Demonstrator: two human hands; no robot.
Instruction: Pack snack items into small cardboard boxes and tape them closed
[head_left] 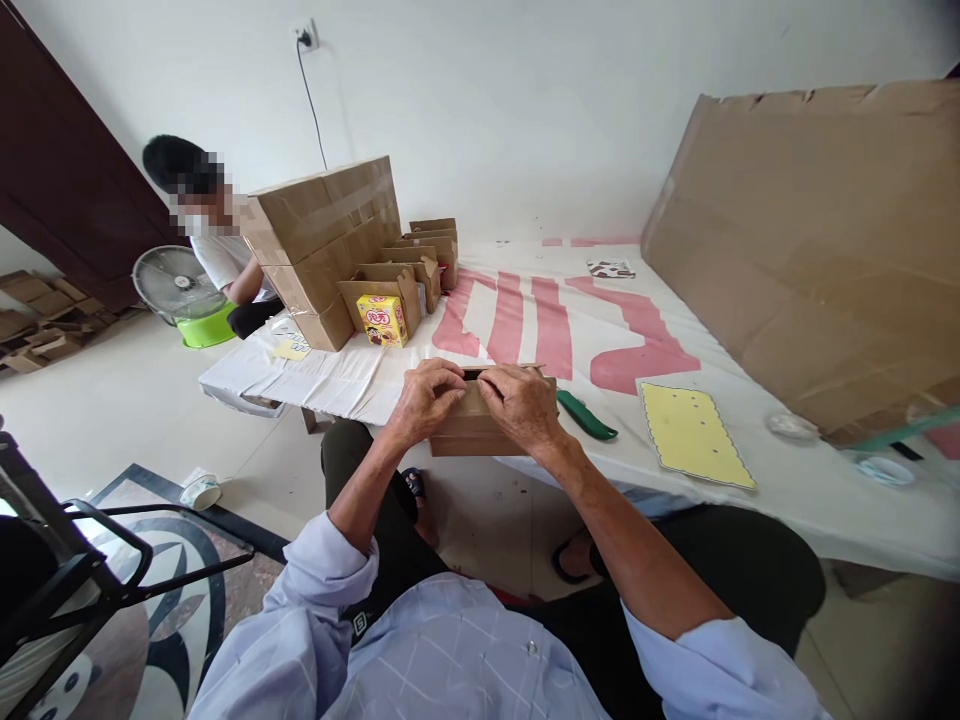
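A small brown cardboard box (472, 436) rests at the near edge of the cloth-covered table, with a dark narrow gap showing at its top. My left hand (429, 400) is closed on the top left of this box, its fingers bent in at the gap. On the top right, my right hand (523, 404) grips the box in the same way, its fingertips close to the left ones. Both hands hide much of the top, and what lies inside cannot be seen. Just right of the box lies a green curved tool (587, 415), its kind unclear.
Taped cardboard boxes (322, 240) are stacked at the left, with several open cartons (420, 270) and a yellow printed box (382, 320) beside them. A yellow scalloped sheet (696, 436) lies right. A large cardboard panel (810, 250) stands beyond. Another person (221, 240) sits behind the stack.
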